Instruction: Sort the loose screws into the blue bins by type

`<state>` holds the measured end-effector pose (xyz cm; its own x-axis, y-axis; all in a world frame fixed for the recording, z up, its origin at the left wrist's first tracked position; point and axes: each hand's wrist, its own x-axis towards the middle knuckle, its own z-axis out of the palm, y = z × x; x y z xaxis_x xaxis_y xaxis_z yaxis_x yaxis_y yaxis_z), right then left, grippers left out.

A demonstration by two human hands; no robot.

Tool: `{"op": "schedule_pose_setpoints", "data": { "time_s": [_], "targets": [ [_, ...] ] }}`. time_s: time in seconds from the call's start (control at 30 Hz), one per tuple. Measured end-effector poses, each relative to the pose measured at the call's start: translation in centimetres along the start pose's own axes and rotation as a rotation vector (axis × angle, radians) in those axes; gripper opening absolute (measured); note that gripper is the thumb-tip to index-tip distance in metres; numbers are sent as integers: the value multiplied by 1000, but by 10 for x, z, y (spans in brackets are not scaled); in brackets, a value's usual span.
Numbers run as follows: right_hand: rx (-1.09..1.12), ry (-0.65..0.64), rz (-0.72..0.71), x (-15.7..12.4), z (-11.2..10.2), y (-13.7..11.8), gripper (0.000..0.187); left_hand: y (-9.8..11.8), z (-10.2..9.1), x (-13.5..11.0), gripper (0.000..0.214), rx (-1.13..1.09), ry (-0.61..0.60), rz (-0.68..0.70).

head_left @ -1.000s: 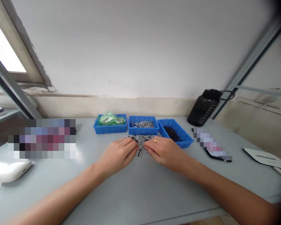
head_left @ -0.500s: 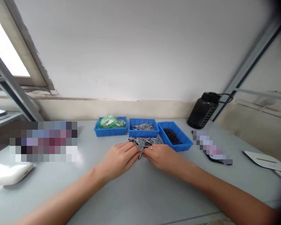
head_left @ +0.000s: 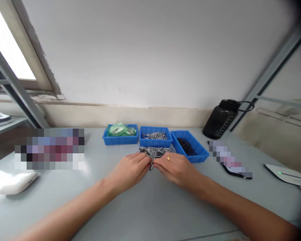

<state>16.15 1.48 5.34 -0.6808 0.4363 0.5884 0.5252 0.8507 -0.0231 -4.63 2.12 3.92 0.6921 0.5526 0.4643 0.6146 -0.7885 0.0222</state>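
Note:
My left hand [head_left: 130,170] and my right hand [head_left: 178,169] meet at the fingertips above the table, both closed in a pinch. Between them a small silver metal piece [head_left: 151,166] sticks out downward; its exact kind is too small to tell, and the fingers cover most of it. A ring shows on my right hand. Right behind the fingers lies a heap of thin silver metal pins [head_left: 157,151], partly hidden by the hands. Beyond it, a blue bin [head_left: 155,142] holds more silver pins [head_left: 155,135].
To the left, a blue bin [head_left: 121,140] holds a green plastic bag [head_left: 119,129]. A blue bin [head_left: 202,155] with black pieces [head_left: 186,146] stands at the right. Farther right are a dark bottle [head_left: 219,120], a blurred-out flat object [head_left: 228,160] and a white device [head_left: 288,174]. A white case [head_left: 18,183] lies left.
The view has shifted slightly, so the bins and table items appear a little farther right. Both hands stay together at the metal piece, with the fingers barely moved.

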Motion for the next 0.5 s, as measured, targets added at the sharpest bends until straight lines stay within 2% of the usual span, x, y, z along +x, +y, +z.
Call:
{"op": "schedule_pose_setpoints", "data": {
  "time_s": [0.2, 0.33, 0.43, 0.5],
  "targets": [
    [-56, 0, 43, 1, -4, 4, 25, -4, 1, 0, 22, -13, 32, -48],
    [-147, -112, 104, 0, 0, 11, 27, -6, 2, -1, 20, -71, 85, -97],
    [-174, -248, 156, 0, 4, 11, 26, -4, 2, -2, 18, -106, 142, -69],
    [-154, -318, 182, 1, 6, 7, 24, -2, 0, -2, 18, -141, 130, -36]
  ]
}}
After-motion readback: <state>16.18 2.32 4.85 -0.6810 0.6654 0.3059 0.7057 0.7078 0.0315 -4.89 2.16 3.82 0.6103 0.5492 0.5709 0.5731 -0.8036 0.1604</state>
